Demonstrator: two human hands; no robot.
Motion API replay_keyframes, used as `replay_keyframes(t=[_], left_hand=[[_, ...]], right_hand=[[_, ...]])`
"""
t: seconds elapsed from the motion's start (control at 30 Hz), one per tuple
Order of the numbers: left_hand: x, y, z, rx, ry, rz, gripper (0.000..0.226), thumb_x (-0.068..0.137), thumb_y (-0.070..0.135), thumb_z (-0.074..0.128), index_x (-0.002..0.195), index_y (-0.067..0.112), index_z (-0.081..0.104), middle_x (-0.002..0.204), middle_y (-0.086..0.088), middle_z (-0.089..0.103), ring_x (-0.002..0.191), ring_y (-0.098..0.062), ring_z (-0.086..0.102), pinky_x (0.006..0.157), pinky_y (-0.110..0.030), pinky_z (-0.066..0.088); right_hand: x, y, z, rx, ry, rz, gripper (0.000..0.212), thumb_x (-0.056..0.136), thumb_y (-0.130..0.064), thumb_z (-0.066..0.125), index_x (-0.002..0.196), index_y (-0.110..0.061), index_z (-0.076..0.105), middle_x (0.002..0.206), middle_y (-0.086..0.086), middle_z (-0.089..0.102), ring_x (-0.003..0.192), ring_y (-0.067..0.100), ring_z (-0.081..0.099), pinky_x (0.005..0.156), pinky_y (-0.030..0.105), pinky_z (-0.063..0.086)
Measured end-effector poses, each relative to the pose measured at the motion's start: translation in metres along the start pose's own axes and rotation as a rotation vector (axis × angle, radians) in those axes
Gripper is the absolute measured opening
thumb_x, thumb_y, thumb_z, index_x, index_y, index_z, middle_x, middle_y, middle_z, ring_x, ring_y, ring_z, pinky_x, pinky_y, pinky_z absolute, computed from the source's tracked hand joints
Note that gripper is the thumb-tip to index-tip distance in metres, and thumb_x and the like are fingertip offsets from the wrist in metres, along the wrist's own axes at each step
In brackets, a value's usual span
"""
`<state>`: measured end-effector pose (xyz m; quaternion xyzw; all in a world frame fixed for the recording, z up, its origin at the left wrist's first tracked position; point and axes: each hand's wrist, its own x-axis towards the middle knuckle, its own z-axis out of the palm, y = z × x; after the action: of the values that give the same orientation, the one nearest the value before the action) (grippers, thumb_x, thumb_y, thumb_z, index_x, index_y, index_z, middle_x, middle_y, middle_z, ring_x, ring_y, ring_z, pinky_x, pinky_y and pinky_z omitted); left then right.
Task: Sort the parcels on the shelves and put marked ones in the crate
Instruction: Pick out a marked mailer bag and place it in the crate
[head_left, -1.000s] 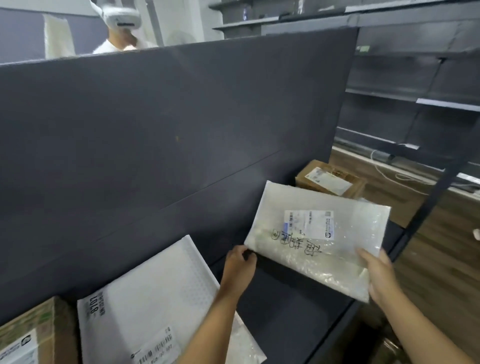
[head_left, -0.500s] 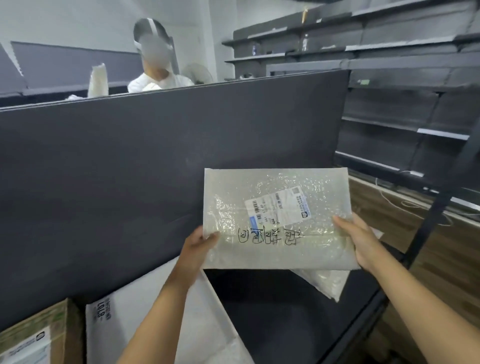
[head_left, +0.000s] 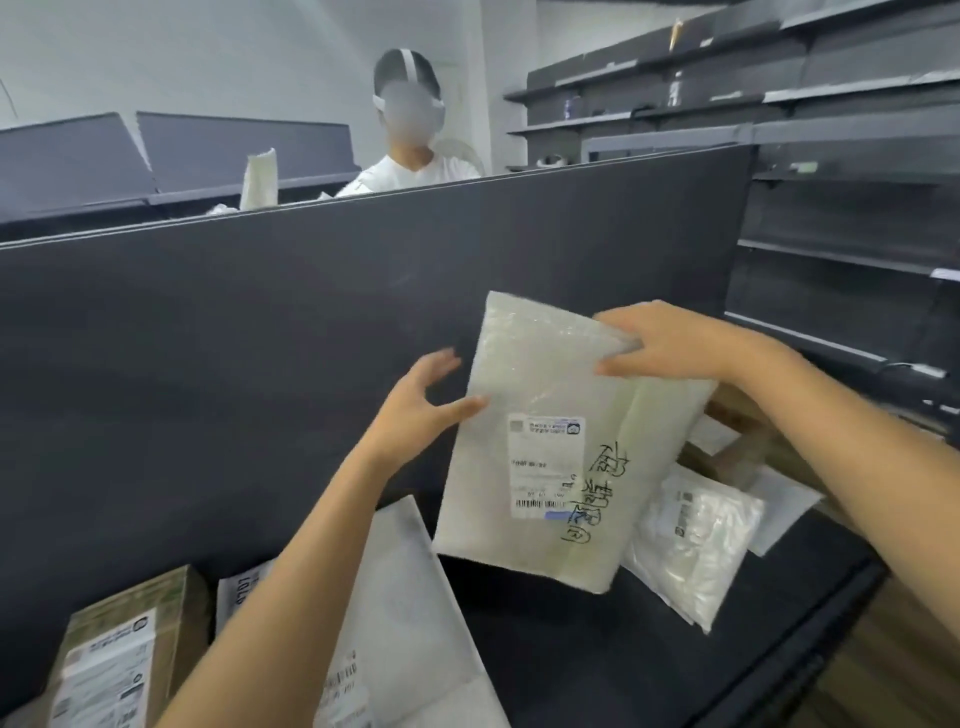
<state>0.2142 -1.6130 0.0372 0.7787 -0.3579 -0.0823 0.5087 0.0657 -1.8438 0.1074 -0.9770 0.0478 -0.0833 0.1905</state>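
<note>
Beyond the grey partition (head_left: 260, 338) I see a person in white (head_left: 410, 171) wearing a headset, and bottles (head_left: 674, 88) on far racks.

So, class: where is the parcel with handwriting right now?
Head view, centre-right: the handwritten parcel is upright above the shelf, right hand gripping its top, left hand at its left edge.

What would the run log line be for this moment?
right hand: grips marked parcel top | left hand: open beside it | parcel: upright over shelf

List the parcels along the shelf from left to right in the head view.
Cardboard box → white mailer → handwritten bubble mailer, held up in the right hand → small clear bag.
</note>
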Motion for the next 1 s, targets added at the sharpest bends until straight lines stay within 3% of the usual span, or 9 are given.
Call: replay_keyframes(t=[0.1,0.17,0.3,0.4,0.5,0.67,0.77,0.9,1.0], left_hand=[[0.005,0.019,0.016,-0.234,-0.122,-0.034,0.038,0.082,0.024,0.073,0.119,0.016,0.064,0.114,0.001,0.071,0.104,-0.016,0.068,0.093,-0.038,0.053],[0.004,0.015,0.025,-0.363,-0.041,-0.063,0.032,0.082,0.02,0.072,0.111,0.008,0.069,0.107,-0.008,0.073,0.098,-0.026,0.07,0.089,-0.045,0.055],[0.001,0.002,0.026,-0.55,0.172,-0.107,0.026,0.083,0.015,0.07,0.107,0.007,0.069,0.103,-0.01,0.074,0.097,-0.031,0.07,0.083,-0.044,0.057],[-0.003,-0.008,0.022,-0.697,0.274,-0.131,0.025,0.085,0.017,0.069,0.109,0.011,0.068,0.104,-0.006,0.074,0.095,-0.025,0.071,0.08,-0.038,0.056],[-0.01,-0.02,0.021,-0.908,0.402,-0.178,0.025,0.085,0.019,0.068,0.11,0.015,0.066,0.105,-0.002,0.073,0.099,-0.022,0.069,0.084,-0.037,0.054],[-0.019,-0.035,0.038,-1.139,0.529,-0.259,0.05,0.082,0.026,0.07,0.128,0.012,0.058,0.123,-0.009,0.066,0.11,-0.028,0.065,0.092,-0.047,0.052],[-0.022,-0.036,0.056,-1.249,0.51,-0.286,0.044,0.087,0.025,0.065,0.128,0.01,0.058,0.124,-0.013,0.065,0.111,-0.031,0.064,0.098,-0.052,0.048],[-0.032,-0.042,0.057,-1.221,0.439,-0.281,0.055,0.083,0.032,0.067,0.131,0.011,0.055,0.126,-0.012,0.064,0.115,-0.031,0.062,0.094,-0.048,0.05],[-0.039,-0.053,0.029,-1.103,0.45,-0.282,0.047,0.09,0.037,0.058,0.128,0.01,0.058,0.128,-0.015,0.062,0.118,-0.034,0.059,0.099,-0.052,0.046]], right_hand=[[0.015,-0.023,-0.008,-0.086,-0.062,-0.071,0.019,0.086,-0.032,0.06,0.104,-0.03,0.061,0.1,-0.013,0.064,0.093,0.009,0.06,0.082,0.033,0.049],[0.023,-0.025,-0.009,-0.161,-0.031,-0.065,0.023,0.084,-0.039,0.06,0.106,-0.031,0.06,0.101,-0.01,0.065,0.095,0.013,0.06,0.084,0.037,0.05],[0.025,0.0,0.005,-0.336,0.386,-0.104,0.053,0.083,-0.051,0.059,0.133,-0.037,0.046,0.135,-0.01,0.054,0.128,0.013,0.045,0.114,0.04,0.023],[0.007,0.019,0.032,0.102,0.681,-0.031,0.071,0.084,-0.042,0.065,0.145,-0.028,0.031,0.151,-0.006,0.032,0.137,0.008,0.029,0.114,0.035,0.019],[-0.011,0.038,0.072,0.824,0.605,0.267,0.086,0.082,-0.039,0.068,0.149,-0.03,0.017,0.156,-0.003,0.021,0.14,0.014,0.027,0.109,0.036,0.03],[-0.037,0.06,0.143,1.356,0.5,0.514,0.062,0.075,-0.035,0.073,0.128,-0.025,0.042,0.132,0.003,0.055,0.119,0.026,0.054,0.103,0.045,0.04],[-0.039,0.051,0.158,1.496,0.421,0.428,0.079,0.051,-0.036,0.088,0.119,-0.016,0.055,0.112,0.004,0.07,0.101,0.024,0.067,0.089,0.042,0.05],[-0.038,0.053,0.147,1.544,0.472,0.386,0.041,0.077,-0.009,0.069,0.115,-0.014,0.056,0.106,0.006,0.07,0.091,0.021,0.068,0.078,0.037,0.055],[-0.04,0.069,0.132,1.482,0.439,0.369,0.065,0.056,-0.025,0.086,0.113,-0.013,0.059,0.099,0.006,0.073,0.085,0.02,0.072,0.071,0.035,0.059]])
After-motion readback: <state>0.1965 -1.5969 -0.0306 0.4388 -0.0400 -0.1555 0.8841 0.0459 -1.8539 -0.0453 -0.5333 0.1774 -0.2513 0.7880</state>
